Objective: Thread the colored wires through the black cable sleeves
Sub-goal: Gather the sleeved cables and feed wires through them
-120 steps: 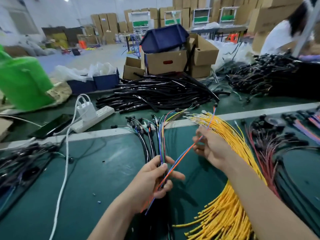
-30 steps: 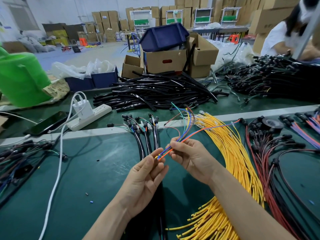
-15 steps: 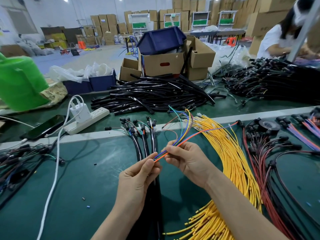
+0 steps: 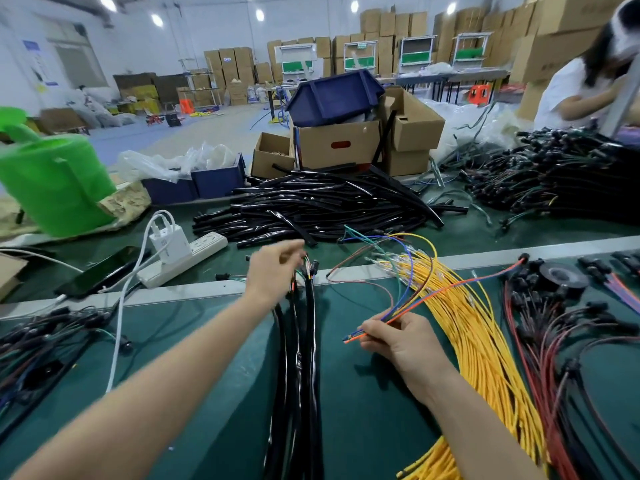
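My right hand pinches a thin bundle of colored wires, orange, blue, yellow and green, whose ends stick out left of my fingers and whose far ends fan out toward the back. My left hand is stretched forward over the far ends of the sleeved black cables lying along the green mat, fingers curled at their connector tips; whether it grips one I cannot tell. A heap of empty black cable sleeves lies just beyond the mat's white edge.
A thick fan of yellow wires lies right of my right hand, red and black wires further right. A white power strip with charger and a phone lie left. Cardboard boxes stand behind; a person works at far right.
My left hand has let go of the wire bundle and reached forward to the tips of the sleeved cables. My right hand keeps the bundle, now lower and further right.
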Demonstrator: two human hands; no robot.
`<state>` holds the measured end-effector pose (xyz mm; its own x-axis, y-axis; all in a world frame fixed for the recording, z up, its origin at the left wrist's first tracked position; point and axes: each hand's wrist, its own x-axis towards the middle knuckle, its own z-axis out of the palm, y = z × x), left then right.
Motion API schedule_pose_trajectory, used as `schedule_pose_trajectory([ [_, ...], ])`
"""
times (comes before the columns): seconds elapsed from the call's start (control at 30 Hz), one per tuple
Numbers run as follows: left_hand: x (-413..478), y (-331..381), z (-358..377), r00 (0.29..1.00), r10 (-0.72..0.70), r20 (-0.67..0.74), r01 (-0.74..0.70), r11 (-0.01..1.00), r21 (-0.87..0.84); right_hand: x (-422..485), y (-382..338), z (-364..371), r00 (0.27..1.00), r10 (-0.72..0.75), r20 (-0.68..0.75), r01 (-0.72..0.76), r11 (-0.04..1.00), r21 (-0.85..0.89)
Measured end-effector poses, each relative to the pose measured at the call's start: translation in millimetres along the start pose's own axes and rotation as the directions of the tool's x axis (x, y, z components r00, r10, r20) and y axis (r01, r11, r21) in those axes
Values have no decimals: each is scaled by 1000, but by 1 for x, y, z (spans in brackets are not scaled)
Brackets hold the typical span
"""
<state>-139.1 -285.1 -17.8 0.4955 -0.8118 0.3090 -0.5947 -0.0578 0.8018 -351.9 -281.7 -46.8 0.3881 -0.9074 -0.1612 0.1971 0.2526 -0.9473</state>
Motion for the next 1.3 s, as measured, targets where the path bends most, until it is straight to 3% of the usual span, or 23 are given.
schedule_pose_trajectory([
  [0.07, 49, -8, 3, 993, 51, 110, -81, 953, 291, 3, 2, 0, 1000, -25, -5, 24, 996, -83],
  [0.17, 100, -8, 11, 923, 17, 384, -279, 717, 639, 4, 5, 1, 999, -50, 14, 52, 980, -192],
  [0.3, 127, -5, 23, 851, -7, 525, -469, 441, 766, 5, 4, -2, 995, -72, 62, 89, 935, -343],
  [0.43, 137, -22, 31, 778, -182, 601, -535, 308, 787, 1, 6, 0, 994, -75, 85, 102, 915, -390],
  [0.5, 139, -27, 35, 771, -181, 611, -543, 316, 778, 0, 7, -2, 993, -83, 84, 111, 907, -406],
  [0.6, 138, -27, 40, 816, -95, 571, -512, 339, 789, 2, 4, -6, 992, -99, 83, 125, 891, -437],
  [0.7, 138, -17, 36, 852, -16, 523, -500, 275, 822, 6, 4, -7, 992, -100, 79, 125, 889, -440],
  [0.83, 138, 4, 18, 874, 176, 453, -484, 247, 839, 8, 4, -8, 993, -85, 76, 110, 896, -430],
  [0.9, 138, 16, 4, 850, 279, 447, -507, 204, 838, 8, 5, -6, 993, -84, 82, 111, 894, -434],
  [0.97, 134, 36, -10, 846, 354, 399, -516, 354, 780, 8, 6, -5, 992, -97, 80, 123, 889, -440],
  [1.03, 120, 59, -26, 848, 426, 315, -525, 596, 608, 8, 7, -6, 992, -106, 73, 127, 891, -435],
  [1.07, 109, 73, -36, 841, 466, 275, -538, 666, 517, 8, 8, -7, 993, -101, 67, 120, 902, -415],
  [1.2, 45, 119, -89, 738, 671, 75, -645, 668, 371, 7, 9, -11, 996, -53, 75, 70, 966, -248],
  [1.3, -25, 121, -106, 718, 672, 183, -690, 650, 318, 6, 5, -10, 995, -46, 93, 59, 987, -147],
])
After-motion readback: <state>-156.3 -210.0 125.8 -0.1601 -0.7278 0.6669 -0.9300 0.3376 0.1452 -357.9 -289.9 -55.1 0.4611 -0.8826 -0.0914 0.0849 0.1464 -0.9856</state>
